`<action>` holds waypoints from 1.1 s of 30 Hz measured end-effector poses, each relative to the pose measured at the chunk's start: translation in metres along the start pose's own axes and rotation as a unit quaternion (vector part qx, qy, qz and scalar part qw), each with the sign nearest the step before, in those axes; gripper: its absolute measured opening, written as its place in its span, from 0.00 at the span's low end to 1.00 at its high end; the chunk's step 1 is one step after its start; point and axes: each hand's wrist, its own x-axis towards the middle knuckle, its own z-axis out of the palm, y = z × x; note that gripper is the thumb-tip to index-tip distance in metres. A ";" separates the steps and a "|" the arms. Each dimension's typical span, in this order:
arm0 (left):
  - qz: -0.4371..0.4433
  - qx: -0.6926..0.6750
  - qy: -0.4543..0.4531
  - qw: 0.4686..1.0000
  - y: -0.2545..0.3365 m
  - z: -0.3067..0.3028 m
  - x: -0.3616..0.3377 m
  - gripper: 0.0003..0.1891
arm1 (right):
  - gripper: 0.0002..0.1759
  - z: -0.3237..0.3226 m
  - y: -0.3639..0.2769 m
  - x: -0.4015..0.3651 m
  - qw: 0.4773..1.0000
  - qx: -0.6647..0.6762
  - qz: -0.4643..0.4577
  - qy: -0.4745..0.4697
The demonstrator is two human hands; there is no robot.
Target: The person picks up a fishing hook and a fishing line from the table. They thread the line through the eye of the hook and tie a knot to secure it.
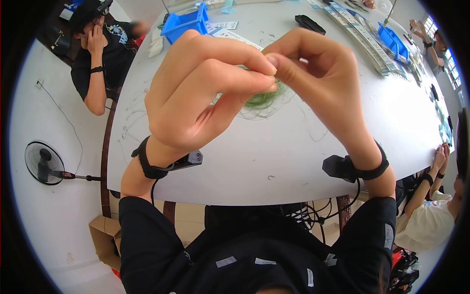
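Note:
Both hands are raised over the white table, and their fingertips meet at the centre of view. My left hand is closed in a pinch, thumb against the fingers. Touching it from the other side, my right hand pinches with thumb and index finger. Whatever lies between the fingertips is too small to make out. Behind and below the fingers lies a loose tangle of fine green thread, partly hidden by my left hand.
Beyond my hands stand a blue bin and another blue bin. Long printed packets lie at the back right, near a black case. A small dark hook-like piece lies near the front edge. Other people sit around the table.

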 end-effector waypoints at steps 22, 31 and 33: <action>-0.109 -0.133 0.009 0.985 0.015 -0.005 0.003 0.08 | 0.08 -0.006 -0.007 0.003 0.994 -0.077 -0.059 -0.041; -0.067 -0.050 0.012 0.996 0.021 -0.011 0.010 0.12 | 0.14 -0.009 -0.037 -0.008 0.994 -0.056 -0.082 -0.049; -0.047 -0.027 0.012 0.998 0.022 -0.012 0.011 0.13 | 0.12 -0.008 -0.039 -0.009 0.996 -0.042 -0.064 -0.052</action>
